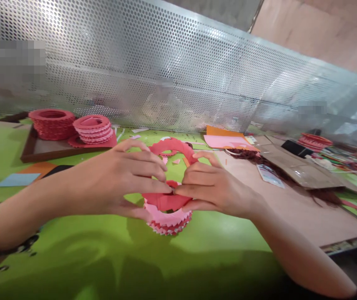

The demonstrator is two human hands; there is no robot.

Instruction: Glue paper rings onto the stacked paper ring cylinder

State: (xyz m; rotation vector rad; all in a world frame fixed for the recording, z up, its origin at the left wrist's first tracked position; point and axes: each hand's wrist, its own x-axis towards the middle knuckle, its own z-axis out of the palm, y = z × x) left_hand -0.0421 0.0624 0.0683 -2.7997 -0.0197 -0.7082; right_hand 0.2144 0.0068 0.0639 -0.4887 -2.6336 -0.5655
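Note:
My left hand [134, 175] and my right hand [216, 187] meet over the green table. Between them they grip a red paper ring [161, 201] with a toothed edge, fingertips almost touching at its middle. Just under it sits a stack of pink and red zigzag-edged paper rings [169, 223], with my left thumb at its side. Another red paper arc [178, 146] rises behind my fingers; whether it belongs to the same piece is hidden. Both hands are closed, with fingers pinched together.
A brown tray [30, 155] at the left holds red paper rings [51, 125] and a pink-red ring stack [93, 130]. Blue card [18, 180] lies before it. Orange and pink sheets [228, 141] and flattened cardboard [300, 166] lie right. A perforated metal screen [172, 54] stands behind.

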